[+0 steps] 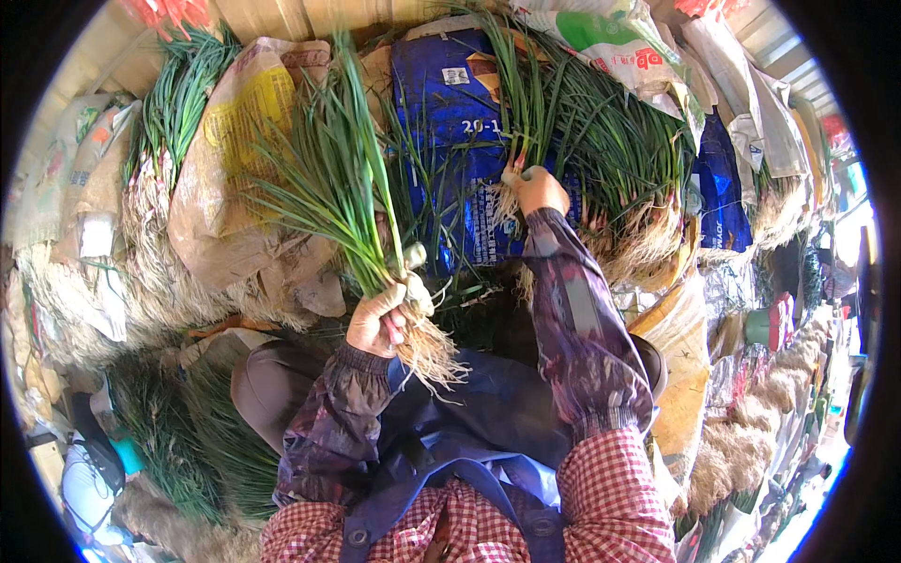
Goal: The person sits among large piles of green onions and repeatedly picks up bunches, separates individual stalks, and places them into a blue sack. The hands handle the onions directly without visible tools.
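Note:
My left hand [376,320] is closed around a bunch of leafy allium plants [345,183], like green garlic or scallions. Their long leaves fan upward; pale roots [426,345] hang below my fist, beside a whitish bulb [419,292]. Farther out, my right hand [545,190] grips the reddish stem bases of a smaller bunch [519,105], its roots showing left of my fingers. That bunch lies over a blue printed sack [440,91], near a larger pile of similar plants [619,148]. Loose leaves are strewn across the sack.
A tan woven sack [232,176] lies left of the blue one, beside another rooted bunch [169,119]. White printed sacking [612,42] covers part of the right pile. More greens [225,422] lie by my left knee. At far left, part of another person [91,485] shows.

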Demonstrator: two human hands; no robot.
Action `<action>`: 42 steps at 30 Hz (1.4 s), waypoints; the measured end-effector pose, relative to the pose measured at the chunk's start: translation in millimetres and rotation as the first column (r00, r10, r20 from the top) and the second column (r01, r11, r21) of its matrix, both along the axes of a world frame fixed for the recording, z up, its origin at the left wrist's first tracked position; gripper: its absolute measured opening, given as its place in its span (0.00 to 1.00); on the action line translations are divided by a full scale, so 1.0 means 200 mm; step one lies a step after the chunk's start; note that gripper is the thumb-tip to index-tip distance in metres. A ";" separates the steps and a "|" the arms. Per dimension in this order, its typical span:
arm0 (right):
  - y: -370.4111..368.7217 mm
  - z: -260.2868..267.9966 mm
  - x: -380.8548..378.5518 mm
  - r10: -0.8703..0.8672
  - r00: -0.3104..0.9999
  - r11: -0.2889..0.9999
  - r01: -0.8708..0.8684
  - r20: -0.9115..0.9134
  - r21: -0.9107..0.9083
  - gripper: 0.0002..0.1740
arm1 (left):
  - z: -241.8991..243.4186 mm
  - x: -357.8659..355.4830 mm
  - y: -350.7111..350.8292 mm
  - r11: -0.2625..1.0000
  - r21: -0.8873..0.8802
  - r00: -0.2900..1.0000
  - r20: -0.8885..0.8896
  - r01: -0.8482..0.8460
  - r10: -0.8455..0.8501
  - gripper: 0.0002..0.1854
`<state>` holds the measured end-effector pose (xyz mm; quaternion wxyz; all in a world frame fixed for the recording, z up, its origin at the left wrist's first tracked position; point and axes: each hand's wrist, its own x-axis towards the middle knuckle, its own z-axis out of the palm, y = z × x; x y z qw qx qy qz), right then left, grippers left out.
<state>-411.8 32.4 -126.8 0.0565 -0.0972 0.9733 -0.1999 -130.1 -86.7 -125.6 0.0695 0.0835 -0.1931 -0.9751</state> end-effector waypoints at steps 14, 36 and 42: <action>0.01 -0.06 0.86 0.728 0.617 0.533 -0.784 -0.301 -0.317 0.08 | -0.10 -0.06 -0.12 0.853 -0.513 0.837 0.506 0.097 0.209 0.09; 0.05 -0.30 0.63 0.388 0.900 0.916 -0.400 0.199 0.026 0.25 | -0.10 0.11 -0.06 0.996 -0.085 0.975 0.222 -0.014 0.032 0.20; 0.02 -0.24 0.49 0.125 0.992 0.953 -0.119 0.004 -0.277 0.19 | -0.04 0.06 -0.01 0.996 -0.092 0.971 0.237 0.006 0.016 0.10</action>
